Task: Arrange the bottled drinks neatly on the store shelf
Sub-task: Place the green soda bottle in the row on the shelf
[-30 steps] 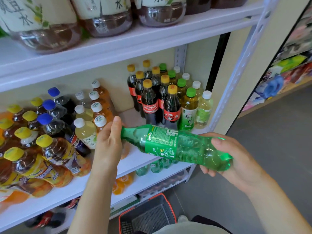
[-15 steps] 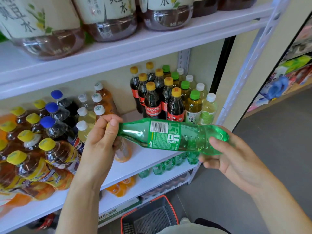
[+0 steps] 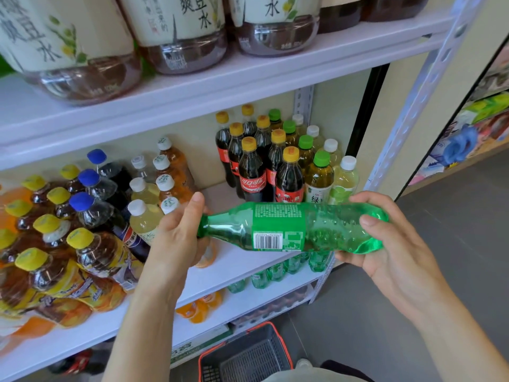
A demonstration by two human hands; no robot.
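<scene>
A green soda bottle (image 3: 292,227) lies horizontal in front of the middle shelf (image 3: 234,260), held at both ends. My left hand (image 3: 176,241) wraps its neck and hides the cap. My right hand (image 3: 391,249) cups its base. The barcode on its green label faces me. Behind it on the shelf stand rows of cola bottles (image 3: 252,172) with yellow caps, green-capped tea bottles (image 3: 319,175) and white-capped pale drinks (image 3: 344,177).
Left on the same shelf are blue-capped cola (image 3: 96,208) and yellow-capped tea bottles (image 3: 91,252), some leaning. Large jugs (image 3: 190,31) fill the top shelf. More green bottles (image 3: 275,271) stand one shelf down. A red-rimmed basket (image 3: 248,354) sits on the floor.
Both hands lifted the green bottle slightly and levelled it, rolling it so the barcode turned downward toward me. The view shifted up a little.
</scene>
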